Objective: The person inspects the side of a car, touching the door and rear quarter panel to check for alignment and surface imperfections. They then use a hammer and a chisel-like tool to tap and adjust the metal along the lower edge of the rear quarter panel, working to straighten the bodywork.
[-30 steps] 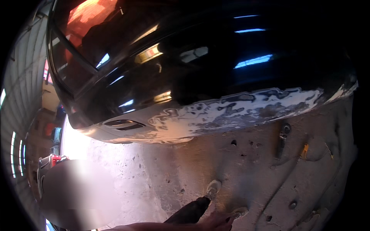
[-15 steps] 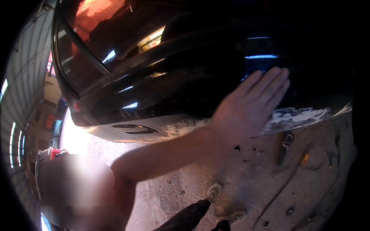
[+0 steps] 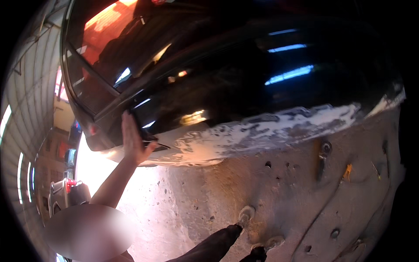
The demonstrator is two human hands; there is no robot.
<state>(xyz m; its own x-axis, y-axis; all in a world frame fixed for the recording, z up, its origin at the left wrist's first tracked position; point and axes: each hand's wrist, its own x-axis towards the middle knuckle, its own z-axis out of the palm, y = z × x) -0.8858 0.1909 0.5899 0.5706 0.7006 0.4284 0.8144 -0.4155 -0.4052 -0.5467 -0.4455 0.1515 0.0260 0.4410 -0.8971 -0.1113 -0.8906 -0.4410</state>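
Observation:
My left hand [image 3: 135,140] lies on the side of a glossy black car [image 3: 227,70], at the left end of the panel. It is open, fingers stretched together and thumb apart, partly over a dark slotted recess [image 3: 161,146] in the lower bodywork. Beside it, a long band of grey and whitish patchy, bare-looking surface [image 3: 275,124] runs along the lower panel. Above it is a tinted window [image 3: 104,52] with red and bright reflections. I cannot see my right hand.
The concrete floor [image 3: 196,192] holds a dark tool [image 3: 323,157], a yellow-handled item [image 3: 348,171] and cables. My feet [image 3: 245,214] stand below the car. At the far left are another vehicle [image 3: 61,196], a bright opening and a ribbed wall. A blurred oval covers the lower left.
My left hand was off the car a second ago, appeared over the black panel at the right half a second ago, and has since moved left to the recess.

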